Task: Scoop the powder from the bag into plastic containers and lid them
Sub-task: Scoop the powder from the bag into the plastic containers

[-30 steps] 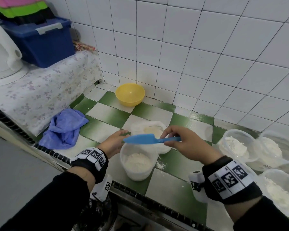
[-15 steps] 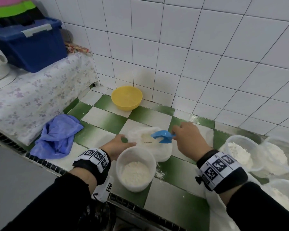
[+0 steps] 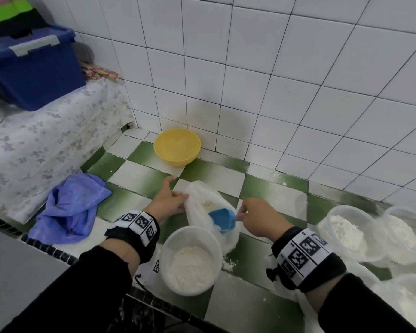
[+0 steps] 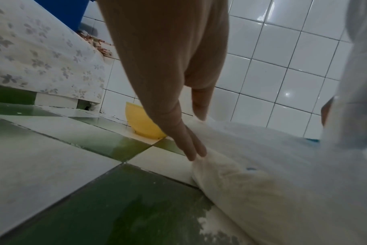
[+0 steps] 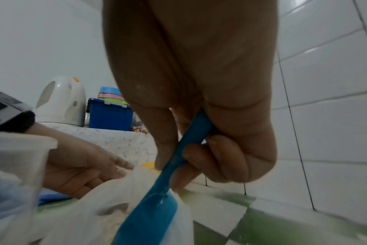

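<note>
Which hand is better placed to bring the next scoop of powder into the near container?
Right. The right hand already grips the blue scoop inside the bag, beside the container. The left hand steadies the bag's edge.

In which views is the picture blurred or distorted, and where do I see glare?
Head view: sharp, but the wall tiles bend with the wide lens. Left wrist view: glare spots on the tiles, and the bag beside the left hand is soft. Right wrist view: the container and the scoop in the right hand are blurred.
</note>
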The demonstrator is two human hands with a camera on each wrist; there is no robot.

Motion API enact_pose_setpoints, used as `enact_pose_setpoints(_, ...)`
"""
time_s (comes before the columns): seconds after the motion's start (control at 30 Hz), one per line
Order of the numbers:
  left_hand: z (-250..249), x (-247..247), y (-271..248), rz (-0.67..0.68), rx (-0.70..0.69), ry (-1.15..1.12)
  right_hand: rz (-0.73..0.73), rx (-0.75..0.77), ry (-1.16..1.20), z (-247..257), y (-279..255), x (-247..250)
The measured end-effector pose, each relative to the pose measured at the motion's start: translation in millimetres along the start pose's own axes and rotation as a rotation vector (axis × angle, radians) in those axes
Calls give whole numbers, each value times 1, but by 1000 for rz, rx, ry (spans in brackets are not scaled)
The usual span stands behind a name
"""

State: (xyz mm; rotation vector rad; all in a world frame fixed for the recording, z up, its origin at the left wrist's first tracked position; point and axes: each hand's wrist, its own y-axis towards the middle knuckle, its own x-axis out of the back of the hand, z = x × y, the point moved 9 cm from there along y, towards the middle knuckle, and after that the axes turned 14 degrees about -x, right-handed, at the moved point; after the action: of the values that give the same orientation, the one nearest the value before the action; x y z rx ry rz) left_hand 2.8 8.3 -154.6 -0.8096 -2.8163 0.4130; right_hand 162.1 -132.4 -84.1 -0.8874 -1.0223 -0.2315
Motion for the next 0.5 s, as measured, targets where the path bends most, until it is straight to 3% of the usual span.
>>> enact_pose_setpoints(0.07, -4, -5, -7, 89, 32, 62, 17, -47, 85, -4, 1, -5)
enact_pose_setpoints(0.2, 12, -13, -31, 328, 246, 297, 12, -95, 186, -6, 4, -11)
enact_pose_setpoints(0.5, 27, -12, -15, 269, 172, 278, 32, -132, 251, -9, 7, -10)
